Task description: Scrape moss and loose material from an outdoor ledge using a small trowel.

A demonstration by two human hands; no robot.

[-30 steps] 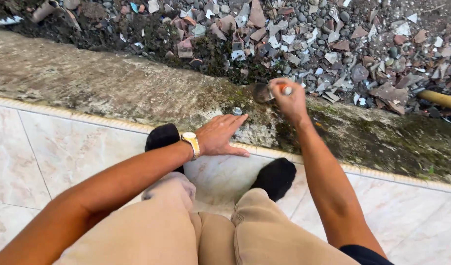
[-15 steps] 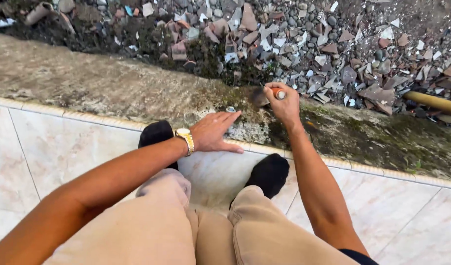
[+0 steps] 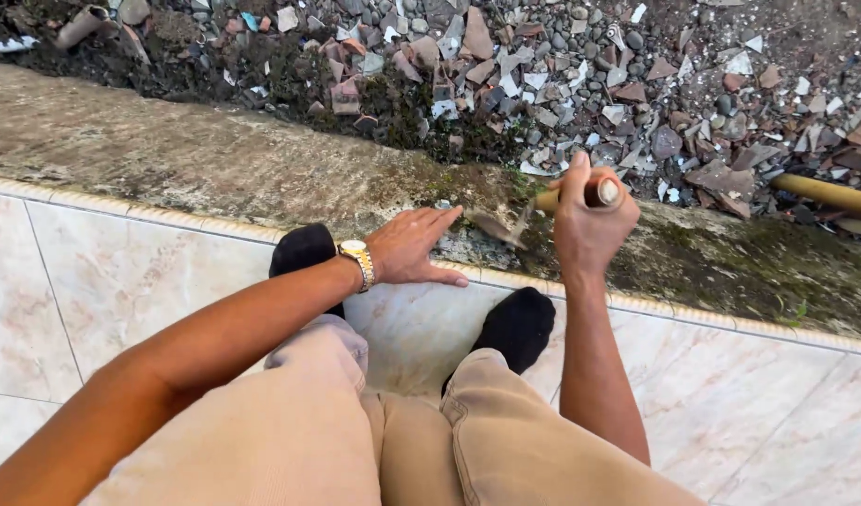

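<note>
My right hand (image 3: 588, 223) is closed around the wooden handle of a small trowel (image 3: 519, 223). Its metal blade points left and down onto the mossy concrete ledge (image 3: 215, 159). My left hand (image 3: 414, 247) lies flat, fingers spread, on the edge of that ledge just left of the blade. A gold wristwatch (image 3: 358, 260) sits on the left wrist. I am crouching, with tan trousers and two black-socked feet (image 3: 517, 323) on the tiled floor below.
Beyond the ledge lies a bed of broken tiles, stones and dark soil (image 3: 562, 84). A yellow pipe (image 3: 824, 194) lies at the right among the rubble. Pale marble-patterned floor tiles (image 3: 121, 281) with a beige border strip run along the ledge.
My right hand with the trowel has drawn back toward me from the rubble onto the ledge. The left hand has stayed flat in place.
</note>
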